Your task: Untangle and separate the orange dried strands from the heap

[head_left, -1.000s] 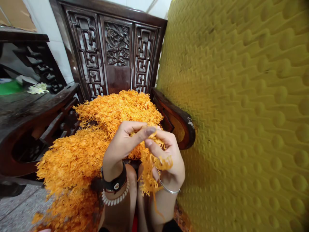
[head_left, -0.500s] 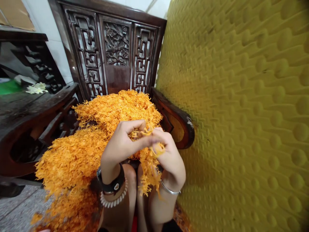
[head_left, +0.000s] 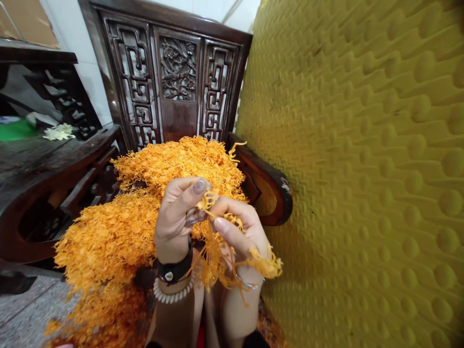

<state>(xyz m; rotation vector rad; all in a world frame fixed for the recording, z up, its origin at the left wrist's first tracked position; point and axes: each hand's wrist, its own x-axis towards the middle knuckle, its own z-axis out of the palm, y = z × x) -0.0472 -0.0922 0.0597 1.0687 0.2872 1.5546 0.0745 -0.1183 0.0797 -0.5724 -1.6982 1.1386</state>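
Note:
My left hand (head_left: 176, 210) is closed, thumb against fingers, pinching a small orange branched plastic piece (head_left: 207, 199) with thin curling strands. Close beside it, my right hand (head_left: 246, 224) pinches strands at the same spot between thumb and forefinger. A cluster of the same branched pieces (head_left: 213, 261) hangs below the right hand, and one more piece (head_left: 266, 263) sticks out by its wrist. Behind both hands lies a large heap of these pieces (head_left: 181, 157). A single loose piece (head_left: 235, 151) shows above the heap's right edge; whether it touches anything I cannot tell.
The heap lies on a dark carved wooden chair (head_left: 177, 116), spilling forward at the left. A curved armrest (head_left: 277, 193) stands at the right, beside a yellow textured panel (head_left: 362, 169). At the left a dark table (head_left: 21, 154) bears white flowers (head_left: 59, 132) and something green (head_left: 16, 129).
My hands have turned and drawn slightly apart, so the pinched piece shows between them. A loose piece now appears above the heap, and the cluster at my right hand has spread out.

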